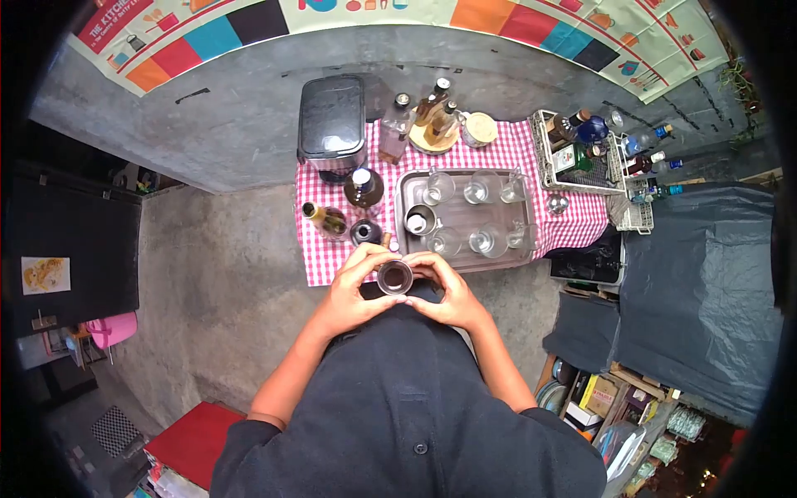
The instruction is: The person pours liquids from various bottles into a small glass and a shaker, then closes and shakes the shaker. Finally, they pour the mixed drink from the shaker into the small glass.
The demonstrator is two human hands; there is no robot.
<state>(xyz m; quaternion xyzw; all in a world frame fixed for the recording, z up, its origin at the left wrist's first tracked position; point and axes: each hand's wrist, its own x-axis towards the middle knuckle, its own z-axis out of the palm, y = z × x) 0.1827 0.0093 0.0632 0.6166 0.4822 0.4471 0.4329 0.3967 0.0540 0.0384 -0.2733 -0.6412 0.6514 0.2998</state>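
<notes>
Both my hands cup a small glass (395, 277) with dark liquid inside, held close to my chest just below the table's near edge. My left hand (355, 290) wraps its left side, and my right hand (448, 290) wraps its right side. Directly beyond the glass lies a metal tray (404, 184) carrying several empty glasses and a metal cup (419, 222). Left of the tray stand dark bottles (363, 187) and a bottle of amber liquid (325, 219).
A red-checked cloth (573, 226) covers the table. A black box (331, 119) sits at the far left, bottles on a wooden board (435, 124) behind the tray, a white wire basket (573, 158) of bottles at right. Dark tarp (706, 274) covers the right side.
</notes>
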